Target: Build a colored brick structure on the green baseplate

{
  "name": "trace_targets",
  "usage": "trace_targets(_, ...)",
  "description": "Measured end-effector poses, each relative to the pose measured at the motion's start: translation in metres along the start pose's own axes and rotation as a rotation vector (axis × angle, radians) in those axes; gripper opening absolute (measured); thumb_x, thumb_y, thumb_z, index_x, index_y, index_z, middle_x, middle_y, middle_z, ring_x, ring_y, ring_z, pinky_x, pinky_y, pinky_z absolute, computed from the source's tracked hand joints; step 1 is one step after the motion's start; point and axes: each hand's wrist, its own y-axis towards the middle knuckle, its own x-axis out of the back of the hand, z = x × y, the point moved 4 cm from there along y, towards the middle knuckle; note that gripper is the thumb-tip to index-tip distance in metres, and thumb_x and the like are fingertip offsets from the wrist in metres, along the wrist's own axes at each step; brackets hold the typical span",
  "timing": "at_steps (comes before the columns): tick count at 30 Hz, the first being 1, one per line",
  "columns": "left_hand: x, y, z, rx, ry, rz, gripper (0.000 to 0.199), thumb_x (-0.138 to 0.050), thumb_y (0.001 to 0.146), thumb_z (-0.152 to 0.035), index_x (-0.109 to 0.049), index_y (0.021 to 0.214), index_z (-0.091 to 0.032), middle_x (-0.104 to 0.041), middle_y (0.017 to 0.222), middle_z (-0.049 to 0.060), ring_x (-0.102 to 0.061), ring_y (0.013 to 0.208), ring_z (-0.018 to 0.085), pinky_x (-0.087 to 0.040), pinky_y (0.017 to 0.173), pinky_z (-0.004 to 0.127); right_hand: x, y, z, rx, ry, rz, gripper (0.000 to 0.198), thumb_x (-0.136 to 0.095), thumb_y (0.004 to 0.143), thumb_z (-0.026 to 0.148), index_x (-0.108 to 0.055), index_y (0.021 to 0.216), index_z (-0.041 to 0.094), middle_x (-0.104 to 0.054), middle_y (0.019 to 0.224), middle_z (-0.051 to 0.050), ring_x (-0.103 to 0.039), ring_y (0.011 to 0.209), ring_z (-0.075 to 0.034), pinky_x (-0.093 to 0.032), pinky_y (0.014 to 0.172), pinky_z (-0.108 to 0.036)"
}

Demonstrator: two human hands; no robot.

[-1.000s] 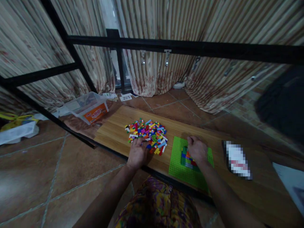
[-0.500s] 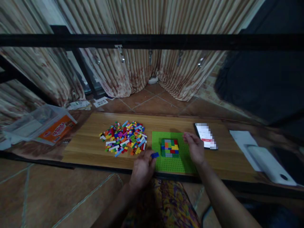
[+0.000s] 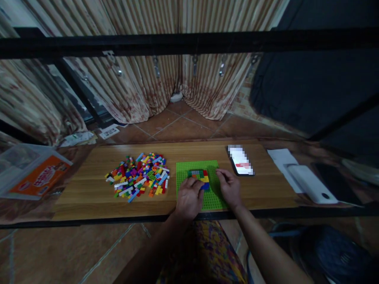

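Green studded baseplate (image 3: 213,197) | left hand (image 3: 189,199) on stacked bricks (image 3: 199,175)

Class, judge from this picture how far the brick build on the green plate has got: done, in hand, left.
Done: a small multicoloured block stands on the green baseplate. In hand: the left hand presses a blue brick at the block's edge, while the right hand rests on the plate. Left: a large pile of loose bricks lies beside it.
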Motion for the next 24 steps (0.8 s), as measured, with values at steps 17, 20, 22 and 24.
trace_targets(17,-0.013,0.006,0.001,0.076,0.155,-0.024,0.020,-0.058,0.086,-0.021,-0.060,0.106,-0.021,-0.063,0.100,0.006,-0.056,0.095,0.024,-0.046,0.089,0.042,0.000,-0.002,0.004,0.014,0.002,0.013,0.027,-0.056,0.084,0.042,-0.070,0.090,0.020,-0.072,0.091,-0.007,-0.066,0.087,-0.021,-0.051,0.082,-0.037)
trace_targets(20,-0.013,0.005,0.002,0.075,0.134,-0.030,0.022,-0.057,0.087,-0.021,-0.060,0.108,-0.020,-0.064,0.101,0.007,-0.057,0.095,0.025,-0.046,0.089,0.043,0.000,-0.003,0.006,0.036,0.003,0.041,0.024,-0.059,0.083,0.040,-0.070,0.091,0.020,-0.071,0.090,-0.006,-0.066,0.084,-0.020,-0.052,0.079,-0.036)
trace_targets(22,-0.013,0.004,0.002,0.079,0.119,-0.032,0.024,-0.056,0.087,-0.020,-0.059,0.110,-0.019,-0.065,0.102,0.008,-0.057,0.095,0.025,-0.046,0.090,0.043,-0.002,-0.005,0.009,0.065,-0.023,0.095,0.023,-0.061,0.081,0.040,-0.069,0.091,0.021,-0.070,0.089,-0.006,-0.065,0.083,-0.020,-0.052,0.077,-0.035)
trace_targets(24,-0.013,0.004,0.002,0.088,0.112,-0.034,0.025,-0.056,0.087,-0.019,-0.058,0.112,-0.018,-0.065,0.101,0.008,-0.058,0.095,0.026,-0.046,0.090,0.044,-0.005,-0.006,0.012,0.105,-0.050,0.167,0.023,-0.063,0.081,0.039,-0.069,0.093,0.021,-0.069,0.090,-0.006,-0.065,0.085,-0.020,-0.051,0.079,-0.035)
